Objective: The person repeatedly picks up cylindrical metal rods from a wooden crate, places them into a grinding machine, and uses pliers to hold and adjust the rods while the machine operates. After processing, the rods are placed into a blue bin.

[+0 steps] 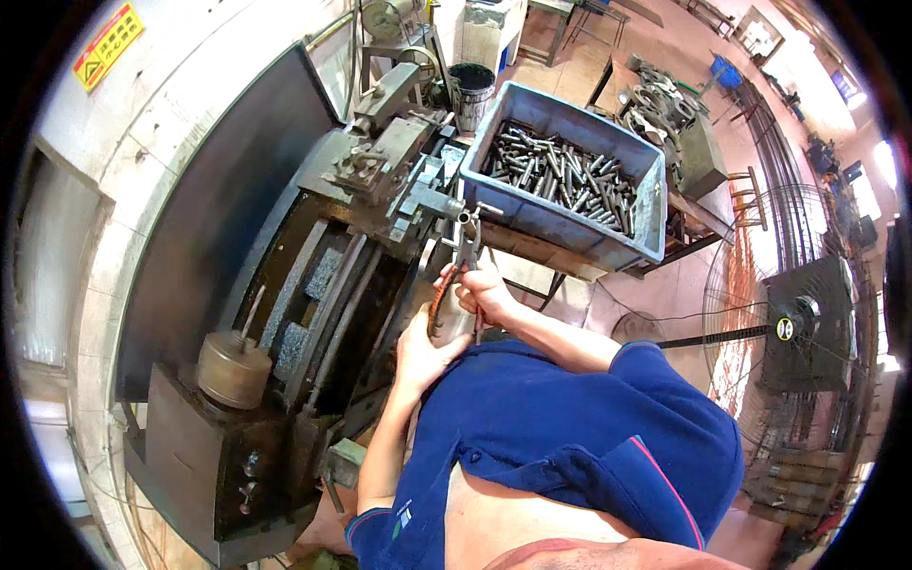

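My right hand (486, 293) grips a pair of pliers (459, 269) with orange handles, jaws pointing up toward a small metal part (465, 218) at the lathe carriage (408, 185). My left hand (425, 353) sits just below, fingers curled near the lower end of the pliers' handles; whether it holds them is unclear. Both forearms come up from my blue shirt (570, 437).
A blue plastic bin (570, 228) full of several dark metal cylinders (560, 176) stands right of the lathe. The lathe bed (313, 285) and headstock box (228, 446) lie left. A black bucket (472, 87) is behind. A floor fan (798, 328) stands at right.
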`<action>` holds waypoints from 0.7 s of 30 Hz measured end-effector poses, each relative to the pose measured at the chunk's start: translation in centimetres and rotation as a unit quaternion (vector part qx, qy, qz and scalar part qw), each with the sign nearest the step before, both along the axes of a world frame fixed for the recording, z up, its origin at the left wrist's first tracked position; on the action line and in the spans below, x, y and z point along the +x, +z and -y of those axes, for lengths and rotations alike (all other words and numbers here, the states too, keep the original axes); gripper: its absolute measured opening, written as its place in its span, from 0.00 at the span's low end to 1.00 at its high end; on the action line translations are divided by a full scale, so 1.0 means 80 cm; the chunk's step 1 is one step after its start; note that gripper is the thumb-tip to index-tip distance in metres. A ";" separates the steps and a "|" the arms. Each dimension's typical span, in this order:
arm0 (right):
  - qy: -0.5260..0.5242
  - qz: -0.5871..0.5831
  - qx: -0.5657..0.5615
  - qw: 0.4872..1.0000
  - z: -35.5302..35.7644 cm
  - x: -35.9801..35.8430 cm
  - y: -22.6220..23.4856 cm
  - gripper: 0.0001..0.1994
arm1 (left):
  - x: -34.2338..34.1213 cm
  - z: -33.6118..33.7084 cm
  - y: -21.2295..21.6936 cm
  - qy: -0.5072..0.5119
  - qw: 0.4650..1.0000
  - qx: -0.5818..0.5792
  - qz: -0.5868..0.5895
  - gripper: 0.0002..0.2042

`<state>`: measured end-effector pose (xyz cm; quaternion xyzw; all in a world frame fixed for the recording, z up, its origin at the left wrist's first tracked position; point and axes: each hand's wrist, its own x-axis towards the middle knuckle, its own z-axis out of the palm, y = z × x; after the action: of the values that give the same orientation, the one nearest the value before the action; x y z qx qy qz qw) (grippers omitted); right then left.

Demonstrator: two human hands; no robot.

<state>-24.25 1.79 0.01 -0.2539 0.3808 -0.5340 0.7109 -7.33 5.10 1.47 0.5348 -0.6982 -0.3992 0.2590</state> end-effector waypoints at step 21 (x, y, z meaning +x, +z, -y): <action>0.211 0.219 0.047 0.952 0.105 -0.157 -0.005 0.34 | -0.012 -0.154 -0.044 0.313 0.934 0.140 0.097 0.25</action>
<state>-36.78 -6.58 -0.40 -0.1718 0.1786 -0.3957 0.8843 -8.25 17.45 -2.03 0.7933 -0.4544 -0.3375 0.2242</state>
